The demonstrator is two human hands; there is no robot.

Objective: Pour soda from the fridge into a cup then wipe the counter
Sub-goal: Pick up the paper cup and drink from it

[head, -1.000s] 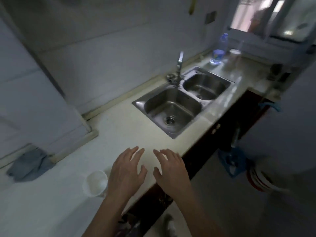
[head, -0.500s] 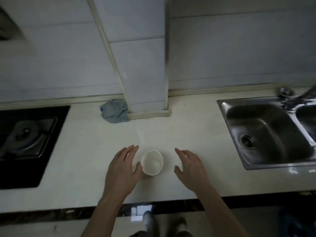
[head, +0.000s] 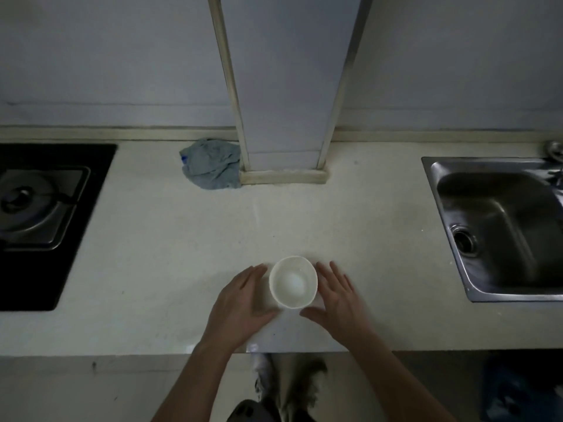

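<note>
A white cup [head: 293, 281] stands upright and empty on the pale counter [head: 170, 239], close to its front edge. My left hand [head: 243, 303] lies flat on the counter just left of the cup, fingers apart, holding nothing. My right hand [head: 338, 296] lies flat just right of the cup, also open. Neither hand clearly grips the cup. A crumpled blue-grey cloth [head: 211, 164] rests at the back of the counter against the tiled pillar [head: 283, 86]. No soda and no fridge are in view.
A black gas stove [head: 39, 208] with a burner takes up the counter's left end. A steel sink [head: 499, 226] is set in at the right. My feet show on the floor below the counter edge.
The view has swung left from the sink to face the counter squarely. Both hands have drawn in on either side of the cup, the right one coming much closer.
</note>
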